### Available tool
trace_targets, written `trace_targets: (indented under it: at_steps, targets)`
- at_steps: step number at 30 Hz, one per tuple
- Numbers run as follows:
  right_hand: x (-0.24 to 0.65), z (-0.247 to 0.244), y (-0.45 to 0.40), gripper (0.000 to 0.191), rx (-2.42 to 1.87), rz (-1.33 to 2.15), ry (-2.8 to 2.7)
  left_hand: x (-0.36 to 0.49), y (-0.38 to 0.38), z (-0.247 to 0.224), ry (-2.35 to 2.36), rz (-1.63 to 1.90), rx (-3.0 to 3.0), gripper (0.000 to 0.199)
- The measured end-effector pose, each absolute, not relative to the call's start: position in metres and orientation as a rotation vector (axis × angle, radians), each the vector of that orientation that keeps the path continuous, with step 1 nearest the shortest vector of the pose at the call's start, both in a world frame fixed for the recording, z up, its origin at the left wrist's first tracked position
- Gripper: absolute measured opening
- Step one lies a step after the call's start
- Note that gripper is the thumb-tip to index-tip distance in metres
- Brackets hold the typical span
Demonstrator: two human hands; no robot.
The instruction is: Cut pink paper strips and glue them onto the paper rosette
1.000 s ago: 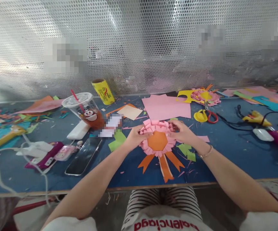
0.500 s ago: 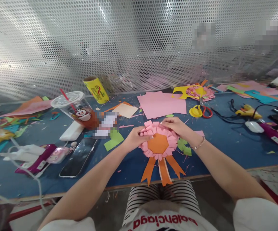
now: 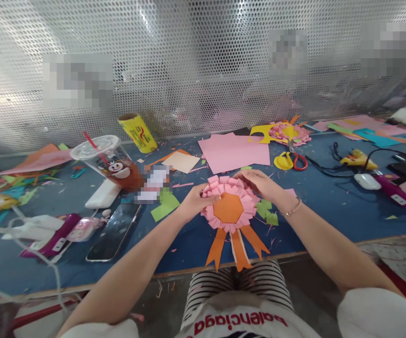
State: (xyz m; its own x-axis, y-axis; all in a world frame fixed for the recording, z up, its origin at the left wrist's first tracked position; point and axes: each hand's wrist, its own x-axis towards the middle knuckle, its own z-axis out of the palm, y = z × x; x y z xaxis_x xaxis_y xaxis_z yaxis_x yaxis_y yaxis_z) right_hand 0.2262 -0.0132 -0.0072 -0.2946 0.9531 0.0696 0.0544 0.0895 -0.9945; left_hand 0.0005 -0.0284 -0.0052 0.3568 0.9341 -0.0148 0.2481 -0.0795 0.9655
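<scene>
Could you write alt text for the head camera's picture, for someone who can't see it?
A person's left hand holds a pink-and-orange paper rosette at a blue table, the right hand at its edge. Pink sheets lie beyond it; a cup and phone sit to its left.

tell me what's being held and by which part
A paper rosette, by its pink ruffled rim: the left hand pinches its left side; the right hand is at the upper right, its grip unclear.
</scene>
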Motion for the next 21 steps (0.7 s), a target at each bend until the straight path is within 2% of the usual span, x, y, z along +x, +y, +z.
trace_targets:
  at_steps: [9, 14, 21]
  targets:
    - [0.2277, -0.0105, -0.0163, 0.041, -0.959, 1.296, -1.592, 0.0006, -0.0265, -0.0118, 1.101, 0.827, 1.485, 0.035]
    - [0.2271, -0.0115, -0.0138, 0.024, -1.04, 1.311, -1.502, 0.0, -0.0264, -0.0087, 1.117, 0.827, 1.505, 0.036]
    - [0.2258, -0.0086, -0.013, 0.02, -1.082, 1.226, -1.61, 0.0003, -0.0269, -0.008, 1.128, 0.809, 1.513, 0.035]
